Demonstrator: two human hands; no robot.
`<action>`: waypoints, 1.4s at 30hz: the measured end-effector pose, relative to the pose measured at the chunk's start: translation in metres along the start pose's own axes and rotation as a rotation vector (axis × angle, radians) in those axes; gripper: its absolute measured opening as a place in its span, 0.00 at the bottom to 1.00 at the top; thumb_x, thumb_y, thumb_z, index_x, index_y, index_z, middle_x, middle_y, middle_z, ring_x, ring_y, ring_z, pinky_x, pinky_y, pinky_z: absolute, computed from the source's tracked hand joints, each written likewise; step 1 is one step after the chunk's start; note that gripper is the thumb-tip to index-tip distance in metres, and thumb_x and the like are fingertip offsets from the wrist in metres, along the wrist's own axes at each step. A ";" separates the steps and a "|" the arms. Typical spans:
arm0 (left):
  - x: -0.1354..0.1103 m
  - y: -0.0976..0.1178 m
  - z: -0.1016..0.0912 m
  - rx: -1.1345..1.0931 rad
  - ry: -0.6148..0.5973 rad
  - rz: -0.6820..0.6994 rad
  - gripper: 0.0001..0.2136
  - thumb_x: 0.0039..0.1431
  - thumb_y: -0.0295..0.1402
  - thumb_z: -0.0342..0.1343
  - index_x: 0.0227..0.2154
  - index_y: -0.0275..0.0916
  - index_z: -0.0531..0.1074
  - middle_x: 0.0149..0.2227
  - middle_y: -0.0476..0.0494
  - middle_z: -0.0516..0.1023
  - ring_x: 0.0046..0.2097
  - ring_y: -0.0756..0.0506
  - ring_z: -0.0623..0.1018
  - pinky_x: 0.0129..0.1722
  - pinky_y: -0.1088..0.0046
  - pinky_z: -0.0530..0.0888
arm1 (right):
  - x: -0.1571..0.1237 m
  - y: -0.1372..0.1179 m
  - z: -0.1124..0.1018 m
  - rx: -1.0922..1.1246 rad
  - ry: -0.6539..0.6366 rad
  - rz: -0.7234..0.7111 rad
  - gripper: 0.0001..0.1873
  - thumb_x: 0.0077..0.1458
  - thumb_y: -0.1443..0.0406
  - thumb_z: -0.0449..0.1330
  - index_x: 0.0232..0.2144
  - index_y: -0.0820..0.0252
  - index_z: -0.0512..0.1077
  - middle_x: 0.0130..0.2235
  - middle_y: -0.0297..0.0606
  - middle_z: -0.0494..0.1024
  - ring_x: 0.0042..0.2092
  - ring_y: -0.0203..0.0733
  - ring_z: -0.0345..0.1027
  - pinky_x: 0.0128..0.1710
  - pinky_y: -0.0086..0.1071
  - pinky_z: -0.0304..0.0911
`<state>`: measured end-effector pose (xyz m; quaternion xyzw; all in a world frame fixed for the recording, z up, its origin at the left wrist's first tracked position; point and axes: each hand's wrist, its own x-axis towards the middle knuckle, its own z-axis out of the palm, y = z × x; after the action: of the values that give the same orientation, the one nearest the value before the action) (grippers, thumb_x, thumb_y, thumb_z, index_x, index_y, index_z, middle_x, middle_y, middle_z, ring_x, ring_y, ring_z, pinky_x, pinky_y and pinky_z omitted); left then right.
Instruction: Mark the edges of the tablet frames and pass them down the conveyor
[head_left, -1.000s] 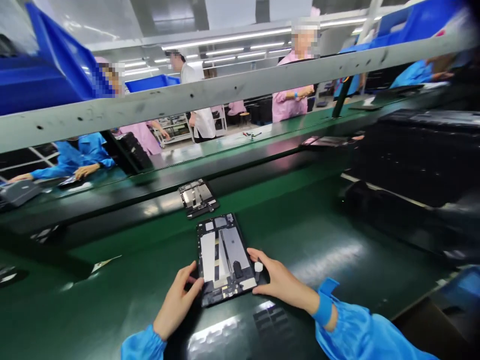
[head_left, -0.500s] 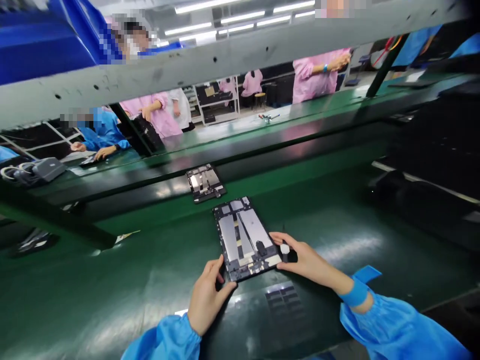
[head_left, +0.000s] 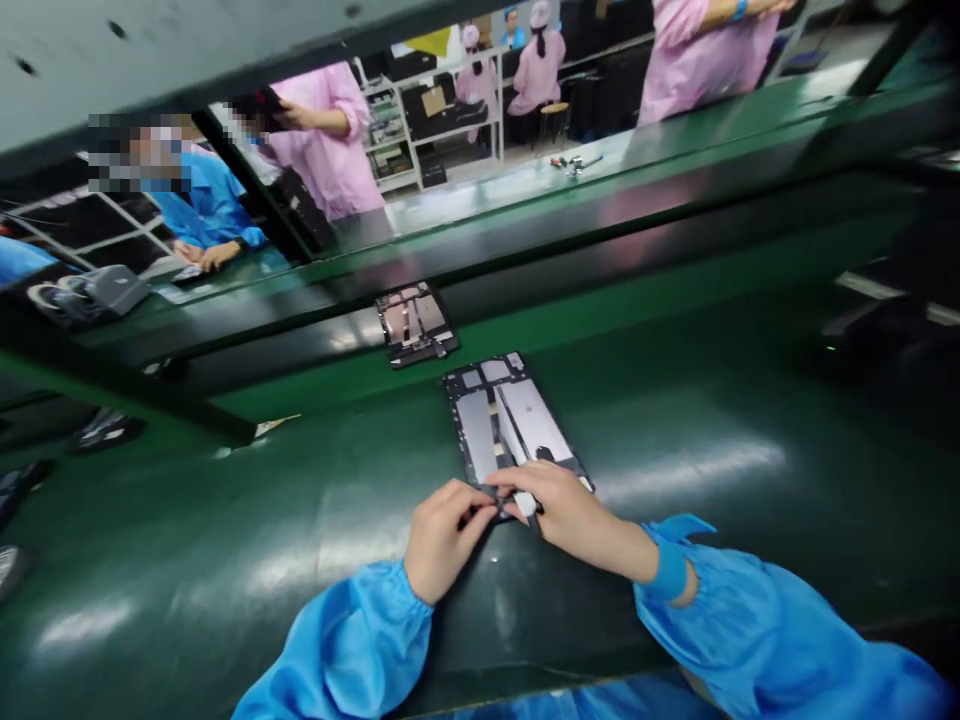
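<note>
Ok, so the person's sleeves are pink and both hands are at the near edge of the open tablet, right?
No, the colour is wrong: the person's sleeves are blue, not pink, as the head view shows. The rest stands: the left hand and right hand are both at the near edge of the open tablet.

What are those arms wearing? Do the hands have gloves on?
No gloves: the left hand and right hand are bare. Both arms wear puffy, bright blue sleeves. The left sleeve gathers at the wrist, and the right sleeve has a blue strap with a sticking-up tab.
</note>
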<state>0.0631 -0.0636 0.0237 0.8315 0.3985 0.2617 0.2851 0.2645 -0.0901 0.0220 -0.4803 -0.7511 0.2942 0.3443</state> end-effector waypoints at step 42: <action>-0.026 -0.003 -0.001 0.638 0.057 0.433 0.10 0.67 0.32 0.51 0.49 0.43 0.71 0.40 0.47 0.76 0.38 0.50 0.71 0.34 0.73 0.68 | -0.011 0.016 0.008 -0.061 -0.019 -0.180 0.40 0.37 0.80 0.45 0.52 0.53 0.69 0.36 0.38 0.75 0.39 0.43 0.70 0.37 0.34 0.68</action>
<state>0.0462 -0.0831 0.0168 0.9358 0.2827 0.2016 -0.0611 0.2698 -0.0959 0.0026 -0.4183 -0.8031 0.2435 0.3475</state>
